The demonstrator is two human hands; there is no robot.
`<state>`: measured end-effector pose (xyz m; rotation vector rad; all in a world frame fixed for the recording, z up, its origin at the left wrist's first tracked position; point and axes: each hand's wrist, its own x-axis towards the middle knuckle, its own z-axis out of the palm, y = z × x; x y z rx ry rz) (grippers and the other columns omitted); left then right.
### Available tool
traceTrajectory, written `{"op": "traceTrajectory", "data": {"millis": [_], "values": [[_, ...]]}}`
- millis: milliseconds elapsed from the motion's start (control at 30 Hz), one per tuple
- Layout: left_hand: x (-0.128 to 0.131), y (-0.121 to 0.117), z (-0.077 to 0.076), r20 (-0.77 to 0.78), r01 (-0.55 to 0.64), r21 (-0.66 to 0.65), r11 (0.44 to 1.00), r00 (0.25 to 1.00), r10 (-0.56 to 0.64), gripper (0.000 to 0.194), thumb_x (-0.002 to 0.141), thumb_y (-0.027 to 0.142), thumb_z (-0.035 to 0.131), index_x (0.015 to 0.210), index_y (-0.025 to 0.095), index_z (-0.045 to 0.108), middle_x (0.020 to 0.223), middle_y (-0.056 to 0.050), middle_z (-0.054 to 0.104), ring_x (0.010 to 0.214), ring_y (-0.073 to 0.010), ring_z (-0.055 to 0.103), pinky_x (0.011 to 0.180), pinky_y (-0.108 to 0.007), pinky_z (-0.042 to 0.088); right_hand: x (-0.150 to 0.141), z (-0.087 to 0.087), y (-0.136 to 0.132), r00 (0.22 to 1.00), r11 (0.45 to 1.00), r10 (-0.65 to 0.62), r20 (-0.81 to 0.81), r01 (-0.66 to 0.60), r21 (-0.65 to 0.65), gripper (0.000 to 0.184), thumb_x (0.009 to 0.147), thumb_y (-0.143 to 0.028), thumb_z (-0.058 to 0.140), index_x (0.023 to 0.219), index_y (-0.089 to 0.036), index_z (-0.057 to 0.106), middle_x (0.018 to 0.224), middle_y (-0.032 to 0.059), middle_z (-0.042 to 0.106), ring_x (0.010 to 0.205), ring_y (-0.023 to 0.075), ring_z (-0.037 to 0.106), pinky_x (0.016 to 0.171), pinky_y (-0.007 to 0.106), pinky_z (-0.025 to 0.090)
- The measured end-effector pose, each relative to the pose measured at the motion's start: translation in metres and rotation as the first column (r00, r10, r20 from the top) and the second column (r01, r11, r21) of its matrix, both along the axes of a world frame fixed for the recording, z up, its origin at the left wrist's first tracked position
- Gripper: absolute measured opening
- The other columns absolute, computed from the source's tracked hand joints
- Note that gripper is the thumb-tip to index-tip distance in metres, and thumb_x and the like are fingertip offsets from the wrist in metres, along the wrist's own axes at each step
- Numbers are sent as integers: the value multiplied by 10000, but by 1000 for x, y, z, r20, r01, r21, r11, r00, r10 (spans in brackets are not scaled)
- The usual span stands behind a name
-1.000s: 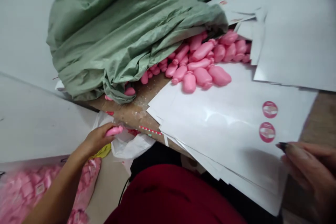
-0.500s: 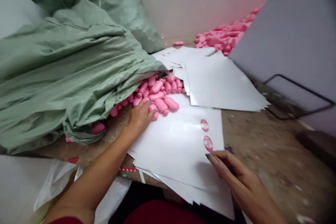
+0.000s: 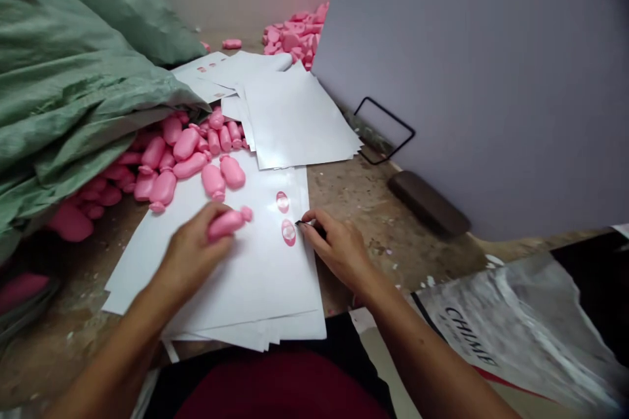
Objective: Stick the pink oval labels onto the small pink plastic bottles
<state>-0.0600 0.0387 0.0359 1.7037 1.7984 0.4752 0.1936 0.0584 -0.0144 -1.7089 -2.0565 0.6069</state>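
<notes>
My left hand (image 3: 196, 245) is closed around a small pink bottle (image 3: 228, 224), its narrow neck pointing right, above a sheet of stickers (image 3: 246, 288). On the sheet's right side are two oval pink-and-white stickers (image 3: 288, 233). My right hand (image 3: 339, 245) pinches a small dark pointed tool (image 3: 299, 223), whose tip is at the lower sticker's edge; its kind is mostly hidden by the fingers. More pink bottles (image 3: 187, 144) lie in a heap left of the sheets, spilling from under a green sack (image 3: 88, 91).
Another stack of white sheets (image 3: 299, 121) lies farther back. Behind it is a pile of pink pieces (image 3: 295, 36). A large grey panel (image 3: 442, 78) with a black wire handle (image 3: 388, 154) stands at right, beside a dark brown case (image 3: 427, 203). A printed plastic bag (image 3: 531, 321) hangs lower right.
My left hand has taken a pink bottle from the heap and brought it over the sheet. My right hand has come to the lower sticker. The view has turned right.
</notes>
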Motion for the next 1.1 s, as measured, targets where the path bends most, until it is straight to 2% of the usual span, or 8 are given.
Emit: {"op": "traceTrajectory", "data": {"millis": [67, 167, 267, 367, 567, 733, 933, 1100], "values": [[25, -4, -3, 57, 197, -75, 978, 980, -193, 287, 764, 197, 512, 1039, 216, 590, 990, -24, 674, 871, -216, 600, 791, -339, 459, -2, -1, 5, 999, 999, 26, 35, -27, 21, 156, 920, -319, 535, 942, -247, 671, 735, 7, 735, 647, 195, 636, 635, 295, 336], [52, -2, -13, -57, 440, -70, 895, 894, -444, 417, 726, 89, 467, 1100, 203, 611, 1155, -52, 675, 959, -246, 560, 849, -389, 464, -4, -4, 9, 995, 997, 61, 81, -65, 52, 143, 938, -303, 535, 938, -237, 662, 731, 3, 742, 642, 191, 634, 682, 312, 326], [60, 2, -24, -170, 533, -31, 846, 831, -530, 527, 732, 58, 461, 1203, 224, 629, 1439, -47, 557, 976, -256, 524, 883, -428, 479, -6, -6, 9, 988, 993, 70, 137, -83, 89, 130, 943, -272, 541, 930, -220, 660, 747, 11, 759, 665, 198, 651, 718, 332, 297], [59, 4, -29, -224, 549, -6, 836, 814, -536, 565, 732, 55, 482, 1243, 235, 643, 1526, -55, 480, 955, -251, 516, 901, -445, 489, -8, -8, 7, 984, 986, 57, 170, -82, 143, 135, 949, -259, 536, 917, -212, 659, 773, 16, 772, 658, 193, 650, 713, 336, 261], [55, 3, -33, -207, 558, 12, 830, 813, -544, 575, 722, 42, 495, 1231, 252, 663, 1529, -44, 479, 915, -229, 514, 876, -431, 508, -7, -13, 9, 982, 975, 80, 171, -113, 191, 143, 943, -245, 527, 892, -212, 656, 761, 9, 769, 623, 172, 634, 706, 329, 252], [55, 3, -37, -199, 552, 30, 833, 820, -537, 616, 699, 35, 503, 1254, 254, 657, 1561, -38, 447, 938, -225, 527, 885, -425, 511, -5, -12, 15, 986, 988, 95, 136, -111, 111, 136, 926, -255, 543, 916, -211, 670, 731, 16, 755, 649, 188, 646, 714, 330, 294], [54, 7, -25, -173, 556, -66, 828, 811, -558, 602, 718, 53, 483, 1261, 247, 655, 1574, -39, 433, 998, -251, 552, 912, -450, 502, 1, -3, 23, 995, 992, 93, -21, -95, -79, 150, 902, -306, 532, 904, -236, 664, 717, -10, 717, 628, 173, 605, 681, 301, 349], [55, 9, -19, -137, 544, -131, 829, 818, -558, 583, 734, 58, 480, 1255, 246, 662, 1580, -40, 424, 1040, -276, 555, 917, -459, 495, 0, -4, 21, 995, 996, 93, 43, -93, 2, 161, 910, -301, 519, 899, -237, 666, 710, 4, 723, 625, 181, 597, 713, 325, 334]]}}
